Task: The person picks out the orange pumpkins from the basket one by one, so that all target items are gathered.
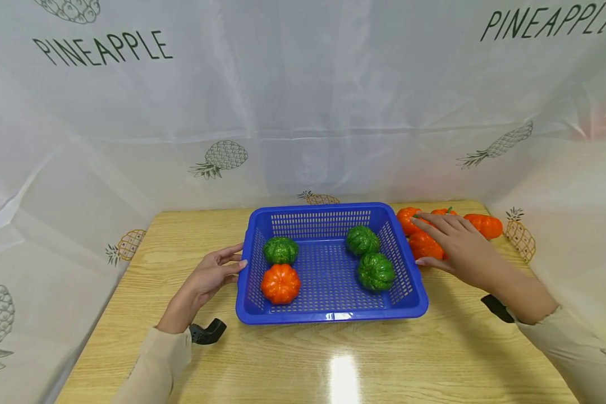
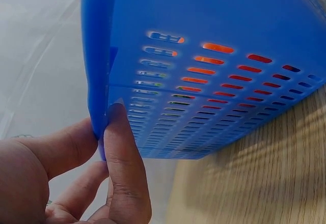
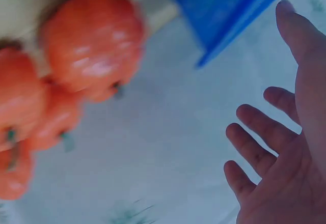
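A blue plastic basket [image 1: 303, 318] with slotted walls sits on the table. My left hand [image 1: 209, 275] pinches its left rim, thumb on the outer edge and a finger under the lip [image 2: 94, 71] in the left wrist view. Inside lie an orange toy pumpkin [image 1: 280, 284] and a green one [image 1: 280, 250] at the left, with two more green pumpkins [image 1: 376, 272] at the right. My right hand [image 1: 457, 247] hovers with spread fingers over several orange pumpkins [image 1: 425, 247] beside the basket's right wall, partly hiding them. Nothing is in its palm in the right wrist view.
The light wood table [image 1: 303, 365] ends at the back against a white sheet [image 1: 303, 101] printed with pineapples, which also hangs along both sides. One orange pumpkin [image 1: 485, 225] lies near the table's back right corner. A black wrist mount [image 1: 208, 331] sits by the left cuff.
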`<state>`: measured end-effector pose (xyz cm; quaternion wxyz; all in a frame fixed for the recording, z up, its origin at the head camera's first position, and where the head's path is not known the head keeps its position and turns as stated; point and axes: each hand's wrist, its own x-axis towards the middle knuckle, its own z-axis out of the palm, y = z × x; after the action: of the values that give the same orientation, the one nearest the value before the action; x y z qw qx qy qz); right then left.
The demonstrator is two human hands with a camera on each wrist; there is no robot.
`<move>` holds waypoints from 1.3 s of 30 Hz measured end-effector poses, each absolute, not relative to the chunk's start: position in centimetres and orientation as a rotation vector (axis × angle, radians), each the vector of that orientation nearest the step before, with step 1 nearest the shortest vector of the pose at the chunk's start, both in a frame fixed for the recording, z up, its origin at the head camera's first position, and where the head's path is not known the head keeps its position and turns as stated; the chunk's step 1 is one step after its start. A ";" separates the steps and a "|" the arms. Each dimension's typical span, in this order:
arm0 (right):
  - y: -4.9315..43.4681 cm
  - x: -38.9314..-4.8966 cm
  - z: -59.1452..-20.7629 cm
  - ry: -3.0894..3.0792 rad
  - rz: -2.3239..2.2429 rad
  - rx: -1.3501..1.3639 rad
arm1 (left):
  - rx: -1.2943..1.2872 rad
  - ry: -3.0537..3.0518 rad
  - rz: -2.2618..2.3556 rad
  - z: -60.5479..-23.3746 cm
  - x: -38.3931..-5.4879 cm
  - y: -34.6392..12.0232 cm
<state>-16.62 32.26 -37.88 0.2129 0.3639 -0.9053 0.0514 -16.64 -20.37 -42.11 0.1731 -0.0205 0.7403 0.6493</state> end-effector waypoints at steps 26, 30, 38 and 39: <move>15.2 -19.6 -37.4 -2.477 -0.100 1.624 | -0.076 2.072 1.857 -42.1 -16.6 -20.2; 13.7 -19.9 -37.8 -2.472 -0.137 1.668 | -0.073 2.064 1.860 -42.2 -16.6 -20.2; 11.1 -19.9 -38.5 -2.496 -0.244 1.744 | -0.079 2.062 1.859 -42.1 -16.7 -20.4; 10.8 -19.9 -38.6 -2.496 -0.263 1.751 | -0.079 2.062 1.859 -42.1 -16.7 -20.4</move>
<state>-19.85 10.80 -38.65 0.0405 0.5716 -0.8150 -0.0859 -16.67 -20.45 -42.10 0.1809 -0.0279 0.7301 0.6583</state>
